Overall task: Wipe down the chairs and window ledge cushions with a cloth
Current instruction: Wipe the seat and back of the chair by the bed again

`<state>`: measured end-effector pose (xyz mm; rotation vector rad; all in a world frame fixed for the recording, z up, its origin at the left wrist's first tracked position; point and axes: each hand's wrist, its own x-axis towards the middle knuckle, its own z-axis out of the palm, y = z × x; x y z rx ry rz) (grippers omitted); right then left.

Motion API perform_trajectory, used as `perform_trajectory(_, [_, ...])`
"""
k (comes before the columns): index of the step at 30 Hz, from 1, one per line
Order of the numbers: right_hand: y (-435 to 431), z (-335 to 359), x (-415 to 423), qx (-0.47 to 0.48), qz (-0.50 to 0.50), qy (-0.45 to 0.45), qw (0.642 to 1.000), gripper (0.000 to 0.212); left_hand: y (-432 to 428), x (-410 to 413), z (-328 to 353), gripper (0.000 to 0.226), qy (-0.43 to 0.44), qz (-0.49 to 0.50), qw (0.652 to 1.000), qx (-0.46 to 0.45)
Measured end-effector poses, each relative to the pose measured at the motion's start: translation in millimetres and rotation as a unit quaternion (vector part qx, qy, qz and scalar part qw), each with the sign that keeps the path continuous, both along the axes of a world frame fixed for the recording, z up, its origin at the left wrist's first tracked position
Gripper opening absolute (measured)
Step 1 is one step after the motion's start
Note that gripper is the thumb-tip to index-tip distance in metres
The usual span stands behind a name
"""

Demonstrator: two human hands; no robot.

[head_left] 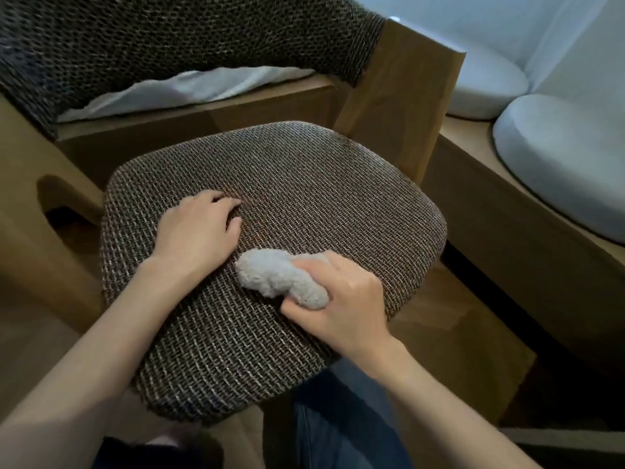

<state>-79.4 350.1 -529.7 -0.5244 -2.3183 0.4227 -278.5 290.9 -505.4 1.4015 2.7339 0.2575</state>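
1. The chair seat [287, 184] is brown and woven. It sits in the middle, right under both hands.
2. The right hand [341, 299] grips a fluffy grey cloth [270, 272] that is bunched into a lump. Its fingers curl round the cloth and the thumb pinches it from below. The cloth touches the seat near the front.
3. The left hand [199, 231] lies palm down on the seat, just beside the cloth. Its fingers are close together and a bit bent, with the tips on the weave. It holds nothing.
4. The chair back [169, 45] curves behind the seat, at the top.
5. A wooden post [399, 106] stands at the seat's far right corner, between the seat and the wooden ledge [473, 184].
6. Two pale round cushions [568, 157] lie on the ledge, well apart from the cloth.
7. Some white fabric [189, 93] shows in the gap under the chair back.
8. A leg in blue jeans [338, 418] shows below the seat's front edge.
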Motion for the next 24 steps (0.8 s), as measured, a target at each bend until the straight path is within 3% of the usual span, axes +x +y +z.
perform_trajectory(5, [83, 15, -45, -0.009, -0.061, -0.096, 0.994, 0.020, -20, -15, -1, 0.045, 0.006, 0.045, 0.999, -0.018])
perform_trajectory(9, [137, 11, -119, -0.039, -0.091, -0.114, 0.988, 0.016, -27, -18, -2, 0.045, 0.001, 0.053, 0.999, -0.009])
perform_trajectory(16, [137, 9, -223, -0.105, -0.043, -0.143, 0.983, 0.027, -38, -23, -11, 0.046, 0.000, 0.033, 0.999, 0.022])
perform_trajectory(19, [123, 15, -208, -0.145, 0.026, -0.157, 0.976, 0.021, -41, -22, -12, 0.046, 0.006, 0.025, 0.999, 0.026])
perform_trajectory(24, [81, 20, -110, -0.185, 0.168, -0.159, 0.955, 0.017, -40, -10, -9, 0.046, -0.020, 0.042, 0.999, 0.011])
